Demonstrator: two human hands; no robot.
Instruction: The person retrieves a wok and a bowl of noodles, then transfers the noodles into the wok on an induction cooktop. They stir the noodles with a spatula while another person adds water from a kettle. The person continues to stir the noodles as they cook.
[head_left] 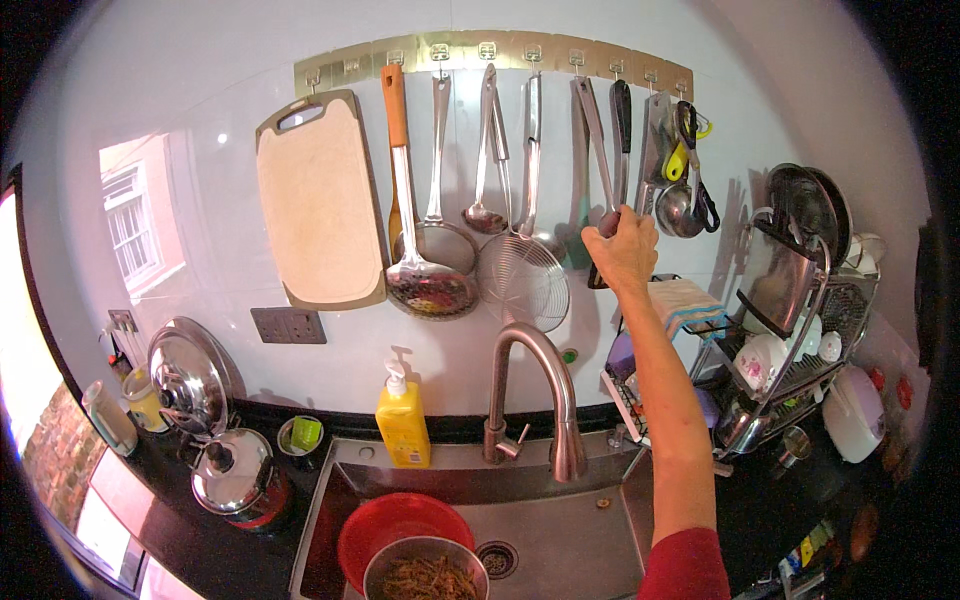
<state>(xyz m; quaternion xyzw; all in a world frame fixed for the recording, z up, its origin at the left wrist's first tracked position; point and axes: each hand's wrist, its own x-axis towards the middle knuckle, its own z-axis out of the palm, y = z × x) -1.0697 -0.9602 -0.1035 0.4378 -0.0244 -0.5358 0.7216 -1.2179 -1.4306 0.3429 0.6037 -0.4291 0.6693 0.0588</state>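
My right hand (625,252) is raised to the row of utensils hanging on the wall. Its fingers are closed around the lower end of a long steel-handled utensil (594,135), which slants toward the hand; they mostly hide its head, so I cannot tell its kind. Close beside it hangs a black-handled utensil (621,120), partly behind the hand. Left of these are a wire skimmer (523,282), a ladle (485,218) and a large slotted skimmer (432,287) with an orange handle. Scissors (690,150) and a round steel scoop (680,210) hang to the right. My left hand is out of view.
Below is a steel sink (560,530) with a curved faucet (535,350), a red basin (400,520) and a bowl of brownish strips (425,580). A yellow pump bottle (403,425) stands behind. Dish rack (800,350) right; lidded pot (235,475) left; cutting board (318,205) on the wall.
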